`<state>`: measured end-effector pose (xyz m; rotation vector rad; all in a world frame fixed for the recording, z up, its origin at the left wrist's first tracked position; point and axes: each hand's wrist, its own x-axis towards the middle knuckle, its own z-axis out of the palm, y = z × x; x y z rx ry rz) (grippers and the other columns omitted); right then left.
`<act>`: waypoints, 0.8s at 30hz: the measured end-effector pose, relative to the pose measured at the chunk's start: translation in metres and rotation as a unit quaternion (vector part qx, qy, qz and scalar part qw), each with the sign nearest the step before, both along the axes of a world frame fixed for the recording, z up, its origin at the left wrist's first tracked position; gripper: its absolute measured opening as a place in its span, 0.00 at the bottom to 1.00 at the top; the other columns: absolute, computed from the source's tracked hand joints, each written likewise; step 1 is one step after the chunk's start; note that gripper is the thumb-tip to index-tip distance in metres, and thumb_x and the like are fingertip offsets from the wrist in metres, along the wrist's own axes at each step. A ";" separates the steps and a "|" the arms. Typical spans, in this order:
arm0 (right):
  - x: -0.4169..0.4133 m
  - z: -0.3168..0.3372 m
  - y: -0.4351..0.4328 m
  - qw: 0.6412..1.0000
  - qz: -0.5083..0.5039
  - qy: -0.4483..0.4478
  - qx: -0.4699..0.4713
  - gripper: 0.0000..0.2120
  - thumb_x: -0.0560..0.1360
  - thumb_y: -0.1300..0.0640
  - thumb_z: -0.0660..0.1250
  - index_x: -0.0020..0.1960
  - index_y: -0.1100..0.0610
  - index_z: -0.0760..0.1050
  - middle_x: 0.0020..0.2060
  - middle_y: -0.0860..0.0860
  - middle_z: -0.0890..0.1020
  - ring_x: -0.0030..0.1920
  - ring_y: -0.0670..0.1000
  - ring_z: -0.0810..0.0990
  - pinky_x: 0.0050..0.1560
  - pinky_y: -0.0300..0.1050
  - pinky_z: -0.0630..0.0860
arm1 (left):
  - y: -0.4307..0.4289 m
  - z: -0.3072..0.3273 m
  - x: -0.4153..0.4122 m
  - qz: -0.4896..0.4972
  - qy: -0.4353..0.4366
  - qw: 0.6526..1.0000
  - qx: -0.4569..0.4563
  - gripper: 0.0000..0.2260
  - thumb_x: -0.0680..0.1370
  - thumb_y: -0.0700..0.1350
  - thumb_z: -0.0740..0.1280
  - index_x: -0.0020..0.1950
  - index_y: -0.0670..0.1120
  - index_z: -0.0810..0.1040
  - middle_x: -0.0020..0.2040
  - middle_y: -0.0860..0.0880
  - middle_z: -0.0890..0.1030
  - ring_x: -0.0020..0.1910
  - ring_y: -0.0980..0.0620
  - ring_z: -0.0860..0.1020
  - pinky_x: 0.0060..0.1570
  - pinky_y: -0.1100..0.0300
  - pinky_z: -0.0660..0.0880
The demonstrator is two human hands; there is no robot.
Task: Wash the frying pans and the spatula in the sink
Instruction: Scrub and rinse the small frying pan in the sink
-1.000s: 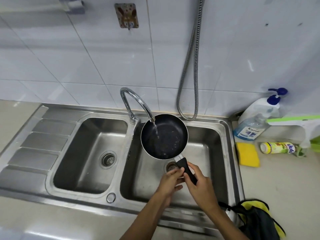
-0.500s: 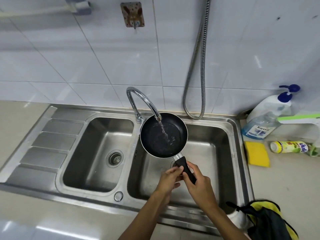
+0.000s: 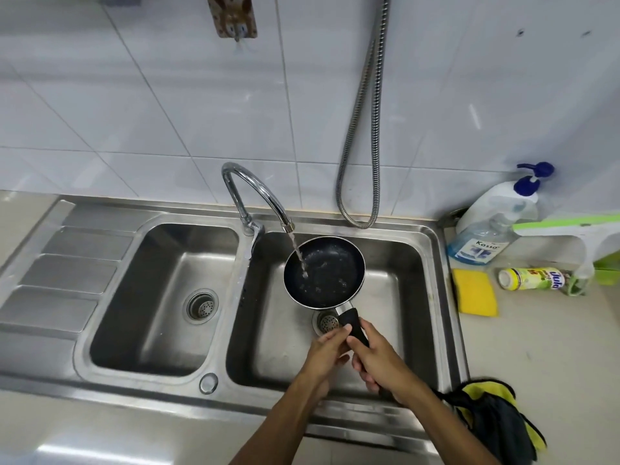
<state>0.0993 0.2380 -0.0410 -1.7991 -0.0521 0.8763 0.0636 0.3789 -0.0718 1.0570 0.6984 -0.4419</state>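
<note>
Surface: stainless double-bowl sink (image 3: 432,231) set in a beige counter (image 3: 536,357), with a ribbed drainboard (image 3: 67,273) on the left side. White tiled wall (image 3: 161,105) behind. A patterned wall hook (image 3: 233,15) was fixed high on the tiles, and a flexible metal hose (image 3: 364,129) hung down in a loop just above the sink's back rim. The curved chrome faucet (image 3: 250,193) stood on the divider between the bowls, spout turned over the right bowl, with its water stream (image 3: 299,255) running.

Counter right of sink: yellow sponge (image 3: 474,292) just beside the rim; clear pump bottle (image 3: 481,245) of blue liquid against the wall; small yellow-green bottle (image 3: 533,278) lying on its side. A yellow-and-black cloth (image 3: 496,421) lay at the counter's near edge.

Task item: black frying pan (image 3: 327,273) was held in the air over the right bowl, inside facing up, water landing on its left inner part. Its black handle (image 3: 354,325) pointed toward the person, above the drain.

Hands: right hand (image 3: 380,362) was wrapped round the near end of the handle. Left hand (image 3: 327,354) was just beside it, thumb on the handle and fingers curled beneath, also grasping. The pan body lay beyond both hands.
</note>
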 end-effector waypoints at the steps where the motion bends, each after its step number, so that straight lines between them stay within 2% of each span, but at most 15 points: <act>1: 0.000 -0.002 0.001 1.000 0.003 -0.004 -0.008 0.16 0.84 0.48 0.59 0.69 0.35 0.65 0.31 0.53 0.74 0.25 0.49 0.67 0.23 0.41 0.65 | 0.000 -0.001 -0.001 -0.005 0.011 1.000 -0.002 0.19 0.75 0.56 0.74 0.60 0.45 0.85 0.55 0.44 0.87 0.49 0.48 0.83 0.57 0.49 0.72; 3: -0.004 -0.005 0.002 1.000 0.007 -0.009 -0.022 0.17 0.84 0.49 0.59 0.69 0.33 0.65 0.31 0.52 0.72 0.24 0.49 0.66 0.23 0.41 0.64 | 0.001 0.001 -0.002 -0.032 0.033 0.999 0.007 0.17 0.78 0.55 0.71 0.61 0.47 0.85 0.56 0.47 0.87 0.55 0.47 0.85 0.61 0.49 0.72; 5: -0.006 -0.009 0.001 0.999 0.008 -0.017 -0.038 0.19 0.83 0.50 0.60 0.70 0.32 0.64 0.29 0.52 0.72 0.24 0.49 0.66 0.23 0.42 0.64 | 0.006 0.005 -0.001 -0.072 0.056 0.996 0.024 0.13 0.80 0.54 0.68 0.60 0.49 0.84 0.54 0.50 0.88 0.55 0.51 0.86 0.61 0.50 0.73; 8: -0.005 -0.012 -0.002 0.996 0.005 -0.048 -0.075 0.25 0.83 0.52 0.60 0.73 0.29 0.59 0.29 0.51 0.75 0.24 0.50 0.69 0.22 0.42 0.66 | 0.031 0.015 0.003 -0.102 0.086 0.984 0.118 0.07 0.81 0.47 0.67 0.54 0.49 0.84 0.53 0.52 0.88 0.45 0.56 0.86 0.49 0.56 0.71; 9: -0.004 -0.013 -0.002 0.995 0.007 -0.060 -0.083 0.26 0.83 0.52 0.60 0.73 0.28 0.58 0.30 0.50 0.76 0.23 0.49 0.70 0.22 0.41 0.67 | 0.044 0.016 0.006 -0.077 0.093 0.982 0.147 0.06 0.81 0.43 0.66 0.51 0.49 0.83 0.56 0.49 0.87 0.44 0.55 0.85 0.44 0.58 0.69; 11: -0.002 -0.012 -0.003 0.993 0.011 -0.074 -0.088 0.27 0.83 0.51 0.60 0.73 0.26 0.57 0.31 0.50 0.77 0.22 0.47 0.70 0.23 0.41 0.69 | 0.076 0.017 0.016 0.008 0.095 0.976 0.194 0.12 0.81 0.35 0.61 0.45 0.48 0.80 0.58 0.43 0.86 0.46 0.50 0.83 0.40 0.58 0.68; 13: -0.001 -0.011 -0.002 0.993 0.016 -0.079 -0.084 0.28 0.83 0.51 0.61 0.74 0.26 0.56 0.31 0.50 0.77 0.22 0.45 0.70 0.23 0.41 0.69 | 0.110 0.019 0.030 0.097 0.087 0.965 0.227 0.12 0.81 0.32 0.60 0.46 0.44 0.80 0.55 0.41 0.84 0.49 0.47 0.80 0.44 0.55 0.71; 15: -0.002 -0.009 -0.001 0.993 0.021 -0.081 -0.077 0.28 0.82 0.52 0.61 0.74 0.26 0.56 0.31 0.49 0.76 0.23 0.44 0.71 0.24 0.41 0.70 | 0.138 0.027 0.048 0.177 0.078 0.956 0.221 0.09 0.80 0.34 0.62 0.52 0.40 0.82 0.48 0.44 0.83 0.44 0.49 0.78 0.42 0.55 0.71; 17: -0.003 -0.008 0.002 0.992 0.032 -0.088 -0.081 0.28 0.82 0.51 0.61 0.75 0.28 0.56 0.31 0.48 0.76 0.26 0.44 0.73 0.27 0.42 0.72 | 0.160 0.039 0.067 0.226 0.059 0.947 0.221 0.08 0.82 0.36 0.62 0.48 0.44 0.79 0.44 0.49 0.81 0.40 0.54 0.77 0.38 0.59 0.68; 20: -0.004 -0.007 0.005 0.985 0.050 -0.111 -0.119 0.29 0.82 0.49 0.62 0.79 0.36 0.54 0.36 0.48 0.79 0.30 0.45 0.77 0.32 0.41 0.74 | 0.182 0.051 0.089 0.265 0.032 0.944 0.194 0.10 0.82 0.36 0.62 0.44 0.48 0.76 0.44 0.50 0.80 0.41 0.57 0.78 0.39 0.60 0.69; 24: -0.004 -0.004 0.003 0.963 0.091 -0.153 -0.203 0.32 0.83 0.46 0.59 0.82 0.42 0.47 0.40 0.56 0.82 0.36 0.52 0.81 0.37 0.46 0.75 | 0.191 0.054 0.097 0.293 0.065 0.944 0.136 0.08 0.81 0.35 0.63 0.45 0.46 0.75 0.45 0.49 0.80 0.42 0.57 0.79 0.41 0.60 0.73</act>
